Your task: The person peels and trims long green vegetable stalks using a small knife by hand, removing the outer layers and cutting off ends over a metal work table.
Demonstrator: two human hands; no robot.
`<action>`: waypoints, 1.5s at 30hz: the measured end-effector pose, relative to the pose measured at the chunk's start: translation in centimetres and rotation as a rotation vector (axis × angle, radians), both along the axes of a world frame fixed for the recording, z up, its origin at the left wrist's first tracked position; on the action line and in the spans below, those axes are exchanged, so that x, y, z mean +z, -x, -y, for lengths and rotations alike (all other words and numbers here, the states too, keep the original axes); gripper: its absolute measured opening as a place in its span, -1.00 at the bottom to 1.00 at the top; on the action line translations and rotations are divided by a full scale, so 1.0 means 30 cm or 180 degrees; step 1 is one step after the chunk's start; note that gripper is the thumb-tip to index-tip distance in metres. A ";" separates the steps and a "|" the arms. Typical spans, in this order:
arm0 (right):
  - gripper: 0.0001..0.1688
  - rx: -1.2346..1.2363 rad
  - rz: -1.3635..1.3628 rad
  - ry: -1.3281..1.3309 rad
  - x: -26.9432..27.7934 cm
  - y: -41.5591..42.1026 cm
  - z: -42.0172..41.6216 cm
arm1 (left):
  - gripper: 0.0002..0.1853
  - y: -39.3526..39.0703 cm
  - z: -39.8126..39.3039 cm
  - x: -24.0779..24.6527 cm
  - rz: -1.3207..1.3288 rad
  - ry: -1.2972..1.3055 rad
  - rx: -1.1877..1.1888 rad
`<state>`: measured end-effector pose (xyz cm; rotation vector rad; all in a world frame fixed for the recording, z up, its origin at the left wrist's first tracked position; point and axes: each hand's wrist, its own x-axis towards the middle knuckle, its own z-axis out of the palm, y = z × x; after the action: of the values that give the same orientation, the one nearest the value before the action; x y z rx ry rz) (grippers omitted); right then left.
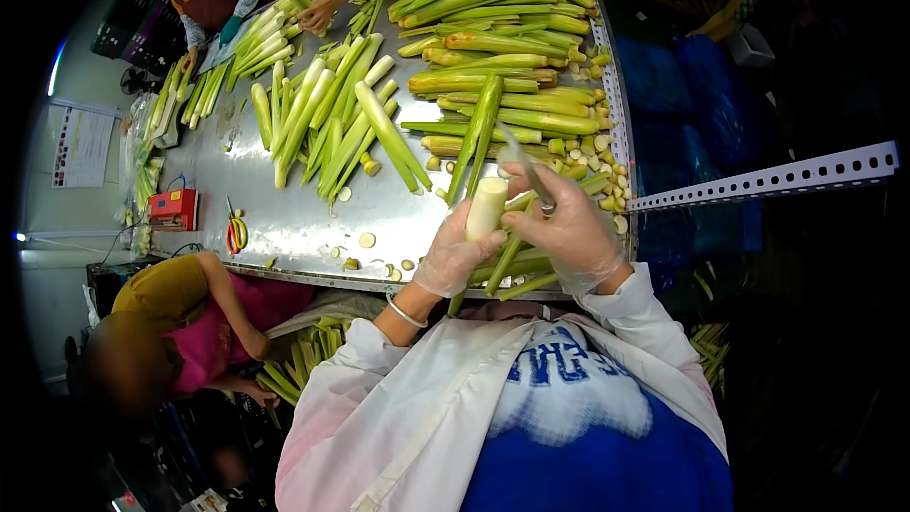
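Both my hands wear clear plastic gloves over the near edge of the metal table. My left hand [455,252] grips a peeled stalk [488,206], apparently water bamboo, its pale cut end facing up. In my right hand [572,227] is a knife [532,178], its blurred blade pointing away from me, just right of the stalk's top. The right thumb is close to the stalk; whether it touches is unclear. Leafy green stalk tops [522,267] lie beneath my hands. Beyond them, two joined green leaf sheaths [483,121] lie across the unpeeled stalks [512,78].
Trimmed stalks [334,107] lie mid-table on the metal tabletop [213,149]. Cut ends [611,188] gather along a perforated metal rail [768,174]. Scissors [236,231] and a red device [173,210] sit left. Co-workers [192,313] work at left and across the table.
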<state>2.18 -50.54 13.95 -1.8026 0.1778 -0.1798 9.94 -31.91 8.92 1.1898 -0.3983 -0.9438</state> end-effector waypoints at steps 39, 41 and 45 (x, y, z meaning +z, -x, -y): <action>-0.46 0.0041 -0.0263 -0.0291 -0.028 0.020 -0.039 | -0.35 0.013 0.000 -0.075 -0.0021 -0.0172 -0.0739; -0.48 0.0004 -0.0188 -0.0146 -0.035 0.021 -0.041 | -0.36 -0.006 -0.005 -0.104 -0.0061 -0.0108 -0.0856; -0.51 -0.0074 -0.0012 -0.0014 -0.049 0.022 -0.050 | -0.37 -0.033 -0.014 -0.080 -0.0121 -0.0174 -0.0829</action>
<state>1.51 -49.05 12.49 -1.7973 0.2018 -0.1923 10.94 -31.49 6.51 1.1857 -0.5081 -1.2068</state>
